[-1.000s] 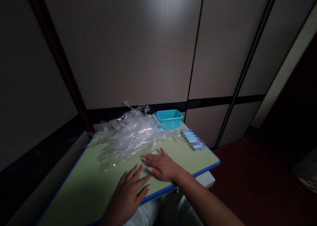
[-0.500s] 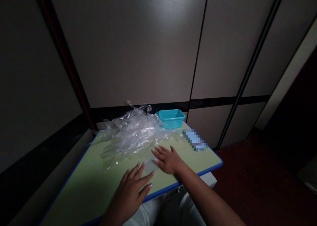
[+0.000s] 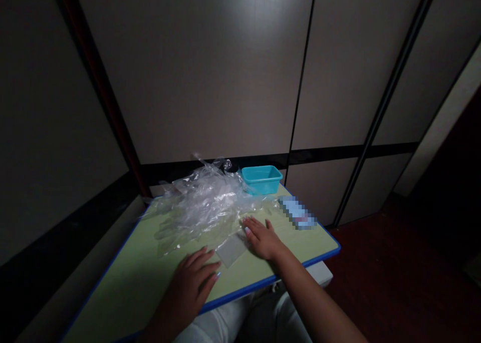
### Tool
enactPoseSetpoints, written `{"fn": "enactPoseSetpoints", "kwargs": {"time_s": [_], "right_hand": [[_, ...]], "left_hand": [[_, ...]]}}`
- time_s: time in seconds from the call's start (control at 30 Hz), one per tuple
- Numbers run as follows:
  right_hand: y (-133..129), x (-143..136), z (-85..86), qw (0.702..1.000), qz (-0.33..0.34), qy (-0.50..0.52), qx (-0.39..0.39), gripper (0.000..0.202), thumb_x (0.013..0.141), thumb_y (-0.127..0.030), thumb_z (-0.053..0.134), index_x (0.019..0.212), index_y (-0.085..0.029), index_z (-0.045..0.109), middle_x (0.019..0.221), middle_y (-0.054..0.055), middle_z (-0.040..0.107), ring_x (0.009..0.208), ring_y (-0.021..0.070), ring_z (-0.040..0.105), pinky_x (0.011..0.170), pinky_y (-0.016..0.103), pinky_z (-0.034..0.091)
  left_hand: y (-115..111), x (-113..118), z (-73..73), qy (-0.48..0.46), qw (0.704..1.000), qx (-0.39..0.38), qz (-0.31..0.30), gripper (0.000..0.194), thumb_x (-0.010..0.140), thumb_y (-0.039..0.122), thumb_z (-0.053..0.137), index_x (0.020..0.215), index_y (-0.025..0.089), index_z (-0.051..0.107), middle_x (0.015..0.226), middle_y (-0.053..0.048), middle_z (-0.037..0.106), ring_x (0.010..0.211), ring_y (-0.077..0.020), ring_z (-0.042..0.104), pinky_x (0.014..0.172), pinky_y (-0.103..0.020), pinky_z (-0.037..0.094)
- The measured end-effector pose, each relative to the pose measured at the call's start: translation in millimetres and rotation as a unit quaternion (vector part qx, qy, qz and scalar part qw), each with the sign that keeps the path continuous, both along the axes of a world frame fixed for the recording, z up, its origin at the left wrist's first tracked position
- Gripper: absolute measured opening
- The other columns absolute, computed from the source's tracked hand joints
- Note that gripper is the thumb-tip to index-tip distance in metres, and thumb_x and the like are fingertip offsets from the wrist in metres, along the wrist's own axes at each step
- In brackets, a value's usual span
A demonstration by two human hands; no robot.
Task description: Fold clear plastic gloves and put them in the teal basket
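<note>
A flat, translucent plastic piece (image 3: 230,250), looking like a small folded bag, lies on the pale green tabletop (image 3: 150,283) between my hands. My right hand (image 3: 263,240) rests with fingers extended at its right edge, its thumb side touching or very near it. To the lower left is my left hand (image 3: 195,278), fingers spread and slightly bent, with nothing held; its fingertips are just off the piece's left corner. Beyond both hands spreads a heap of crumpled clear plastic bags (image 3: 210,198).
A turquoise plastic basket (image 3: 262,182) stands at the back of the table. Right of the heap lies a pixelated light-blue object (image 3: 297,213). A dark round item (image 3: 231,166) is partly hidden behind the plastic. Cabinet doors (image 3: 218,82) rise behind the blue-edged table.
My hands have moved apart: the left drew back to the lower left, the right shifted slightly up and right. More of the translucent piece between them now shows.
</note>
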State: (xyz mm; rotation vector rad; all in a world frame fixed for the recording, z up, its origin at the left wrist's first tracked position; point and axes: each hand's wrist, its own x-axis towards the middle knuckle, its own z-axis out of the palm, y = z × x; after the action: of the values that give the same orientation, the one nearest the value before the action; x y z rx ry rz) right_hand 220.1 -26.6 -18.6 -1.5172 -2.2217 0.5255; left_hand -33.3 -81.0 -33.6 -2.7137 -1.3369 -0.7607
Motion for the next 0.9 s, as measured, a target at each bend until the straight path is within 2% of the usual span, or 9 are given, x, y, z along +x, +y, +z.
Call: {"fn": "enactPoseSetpoints", "kwargs": {"time_s": [0.17, 0.27, 0.43, 0.67, 0.77, 0.9], "right_hand": [[-2, 3, 0.8, 0.993, 0.032, 0.104, 0.036, 0.046, 0.097, -0.044, 0.021, 0.129, -0.026, 0.049, 0.142, 0.005, 0.039, 0.136, 0.0192, 0.024, 0.108, 0.054, 0.000], [-2, 3, -0.1, 0.991, 0.021, 0.123, 0.043, 0.049, 0.097, -0.045, 0.020, 0.125, -0.025, 0.054, 0.139, 0.007, 0.044, 0.135, 0.0197, 0.026, 0.109, 0.053, 0.004], [0, 2, -3.5, 0.993, -0.008, 0.119, 0.023, 0.055, 0.096, -0.051, 0.016, 0.128, -0.023, 0.052, 0.140, 0.009, 0.042, 0.134, 0.0206, 0.029, 0.109, 0.051, 0.008], [0, 1, -2.7, 0.994, -0.003, 0.106, -0.008, 0.058, 0.096, -0.050, 0.013, 0.123, -0.022, 0.055, 0.137, 0.009, 0.046, 0.130, 0.0197, 0.036, 0.108, 0.052, 0.008], [-1, 1, -1.2, 0.995, -0.003, 0.103, -0.011, 0.059, 0.096, -0.050, 0.012, 0.124, -0.022, 0.055, 0.136, 0.010, 0.047, 0.130, 0.0199, 0.037, 0.108, 0.052, 0.008], [-1, 2, -1.0, 0.995, 0.003, 0.103, -0.017, 0.058, 0.096, -0.049, 0.012, 0.128, -0.022, 0.051, 0.138, 0.009, 0.045, 0.131, 0.0185, 0.035, 0.109, 0.050, 0.007]], "left_hand": [[11, -11, 19.1, 0.057, 0.998, -0.027, -0.028, 0.027, 0.088, 0.037, 0.046, 0.103, 0.033, 0.068, 0.128, 0.000, 0.058, 0.121, -0.0237, 0.047, 0.100, -0.043, 0.040], [17, -11, 25.0, 0.110, 0.991, -0.061, -0.046, 0.028, 0.090, 0.038, 0.043, 0.107, 0.038, 0.066, 0.133, 0.003, 0.053, 0.126, -0.0239, 0.042, 0.102, -0.047, 0.037], [25, -3, 22.4, 0.124, 0.985, -0.086, -0.080, 0.034, 0.091, 0.034, 0.042, 0.122, 0.036, 0.055, 0.139, 0.002, 0.046, 0.129, -0.0216, 0.039, 0.104, -0.044, 0.033], [30, 19, 27.0, 0.136, 0.980, -0.126, -0.078, 0.041, 0.089, 0.025, 0.042, 0.128, 0.032, 0.050, 0.135, 0.001, 0.050, 0.130, -0.0198, 0.037, 0.108, -0.046, 0.027], [32, 27, 33.0, 0.131, 0.980, -0.122, -0.086, 0.039, 0.088, 0.025, 0.044, 0.125, 0.032, 0.053, 0.135, 0.000, 0.051, 0.129, -0.0203, 0.038, 0.107, -0.046, 0.027], [37, 24, 40.4, 0.096, 0.986, -0.084, -0.106, 0.028, 0.088, 0.030, 0.047, 0.108, 0.033, 0.066, 0.128, 0.001, 0.058, 0.123, -0.0202, 0.046, 0.105, -0.041, 0.032]]}}
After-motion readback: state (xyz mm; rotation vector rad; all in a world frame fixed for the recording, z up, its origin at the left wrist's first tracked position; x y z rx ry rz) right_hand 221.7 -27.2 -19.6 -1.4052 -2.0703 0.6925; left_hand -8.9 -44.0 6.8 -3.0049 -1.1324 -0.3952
